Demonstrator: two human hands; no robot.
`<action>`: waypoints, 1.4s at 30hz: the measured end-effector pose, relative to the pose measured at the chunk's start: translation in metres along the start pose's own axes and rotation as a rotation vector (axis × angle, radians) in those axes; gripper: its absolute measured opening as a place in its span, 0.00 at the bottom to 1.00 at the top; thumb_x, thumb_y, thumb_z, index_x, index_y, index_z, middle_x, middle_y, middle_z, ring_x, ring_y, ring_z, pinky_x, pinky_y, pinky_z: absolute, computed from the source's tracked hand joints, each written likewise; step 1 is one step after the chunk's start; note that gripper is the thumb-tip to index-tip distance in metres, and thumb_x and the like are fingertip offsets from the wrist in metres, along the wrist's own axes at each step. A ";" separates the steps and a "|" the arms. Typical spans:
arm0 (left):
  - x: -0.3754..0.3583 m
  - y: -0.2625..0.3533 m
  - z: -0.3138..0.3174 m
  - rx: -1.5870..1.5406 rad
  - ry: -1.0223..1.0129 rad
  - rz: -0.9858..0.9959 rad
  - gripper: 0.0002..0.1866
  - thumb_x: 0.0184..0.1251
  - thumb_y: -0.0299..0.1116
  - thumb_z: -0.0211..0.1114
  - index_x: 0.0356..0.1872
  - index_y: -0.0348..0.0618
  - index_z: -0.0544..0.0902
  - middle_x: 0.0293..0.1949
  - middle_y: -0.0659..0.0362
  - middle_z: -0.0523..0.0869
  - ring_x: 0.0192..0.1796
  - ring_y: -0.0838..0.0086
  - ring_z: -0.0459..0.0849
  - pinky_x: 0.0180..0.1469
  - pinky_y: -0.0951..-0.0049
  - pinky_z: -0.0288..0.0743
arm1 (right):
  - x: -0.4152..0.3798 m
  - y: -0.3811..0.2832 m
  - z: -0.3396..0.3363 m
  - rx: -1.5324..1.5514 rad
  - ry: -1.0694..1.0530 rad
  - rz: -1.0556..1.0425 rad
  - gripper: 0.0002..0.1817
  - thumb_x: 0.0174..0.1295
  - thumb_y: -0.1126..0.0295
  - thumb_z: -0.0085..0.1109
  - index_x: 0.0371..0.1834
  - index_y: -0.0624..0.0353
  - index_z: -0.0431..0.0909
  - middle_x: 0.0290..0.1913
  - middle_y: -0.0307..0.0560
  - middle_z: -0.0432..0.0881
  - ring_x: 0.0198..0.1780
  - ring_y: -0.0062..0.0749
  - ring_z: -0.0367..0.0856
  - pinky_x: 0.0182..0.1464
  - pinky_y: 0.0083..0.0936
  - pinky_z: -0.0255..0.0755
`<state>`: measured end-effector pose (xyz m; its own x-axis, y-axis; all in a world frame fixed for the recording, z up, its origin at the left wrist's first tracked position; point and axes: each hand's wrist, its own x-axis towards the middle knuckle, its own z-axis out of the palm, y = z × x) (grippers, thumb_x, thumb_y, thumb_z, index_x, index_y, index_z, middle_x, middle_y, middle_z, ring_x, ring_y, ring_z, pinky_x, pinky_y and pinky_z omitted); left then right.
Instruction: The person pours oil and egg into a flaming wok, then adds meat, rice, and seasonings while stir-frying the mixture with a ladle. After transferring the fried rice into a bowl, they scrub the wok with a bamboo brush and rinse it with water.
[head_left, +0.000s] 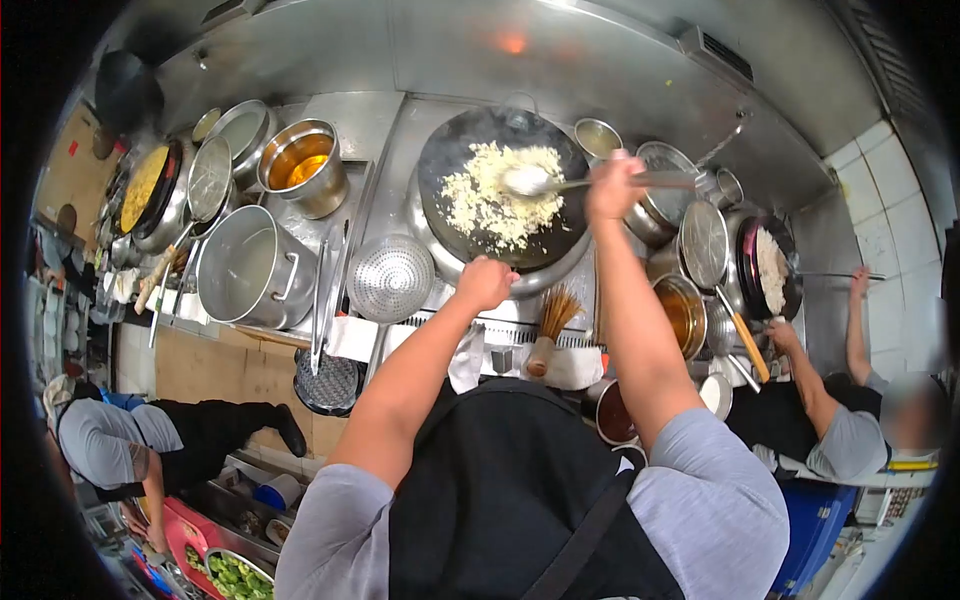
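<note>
A large black wok (440, 150) sits on the burner in front of me, with pale, crumbly food like rice or egg (490, 205) spread inside. My left hand (487, 284) is closed at the wok's near rim, its fingertips partly hidden. My right hand (612, 188) grips the long handle of a metal ladle (528, 180) to the right of the wok. The ladle's bowl rests among the food and looks slightly blurred. Nearest my left hand are a perforated metal skimmer (391, 278) and a bamboo wok brush (552, 325).
On the left stand a deep steel pot (245, 265) and a pot of amber liquid (303, 165). To the right are a wire strainer (704, 245) and another amber-liquid pot (682, 315). A co-worker (840, 420) cooks at the right wok; another person (130, 440) bends at lower left.
</note>
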<state>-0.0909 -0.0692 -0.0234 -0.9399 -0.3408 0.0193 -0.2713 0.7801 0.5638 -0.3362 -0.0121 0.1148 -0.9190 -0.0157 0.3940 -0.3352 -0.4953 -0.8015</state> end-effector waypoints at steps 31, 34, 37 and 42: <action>-0.097 0.029 -0.009 0.100 0.002 0.079 0.22 0.79 0.46 0.61 0.32 0.39 0.90 0.37 0.44 0.92 0.43 0.45 0.89 0.48 0.46 0.83 | -0.006 -0.123 0.066 -0.072 -0.343 -0.075 0.23 0.75 0.67 0.69 0.21 0.54 0.69 0.18 0.35 0.73 0.18 0.19 0.68 0.21 0.27 0.63; -0.149 0.057 -0.053 -0.033 -0.364 -0.055 0.18 0.78 0.45 0.64 0.37 0.42 0.94 0.37 0.39 0.91 0.44 0.40 0.91 0.52 0.42 0.83 | 0.013 -0.191 0.080 0.135 -0.302 0.096 0.23 0.74 0.68 0.70 0.21 0.54 0.69 0.18 0.36 0.75 0.16 0.22 0.69 0.19 0.28 0.64; -0.136 0.090 -0.095 -0.133 -0.210 0.037 0.19 0.77 0.42 0.64 0.33 0.38 0.92 0.36 0.38 0.90 0.43 0.39 0.90 0.49 0.42 0.82 | -0.019 -0.202 0.080 -0.018 -0.314 0.022 0.22 0.72 0.66 0.72 0.21 0.55 0.71 0.20 0.33 0.72 0.21 0.17 0.67 0.25 0.26 0.64; -0.060 0.042 -0.024 0.072 0.142 0.110 0.21 0.77 0.46 0.63 0.30 0.39 0.90 0.34 0.41 0.91 0.40 0.40 0.89 0.45 0.43 0.82 | -0.037 -0.074 0.071 -0.212 -0.331 -0.173 0.22 0.74 0.68 0.69 0.21 0.53 0.69 0.18 0.34 0.74 0.19 0.19 0.72 0.22 0.26 0.68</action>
<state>-0.0410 -0.0285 0.0189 -0.9275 -0.3183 0.1963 -0.1879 0.8504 0.4914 -0.2625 -0.0362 0.1913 -0.7409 -0.2426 0.6262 -0.5456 -0.3262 -0.7720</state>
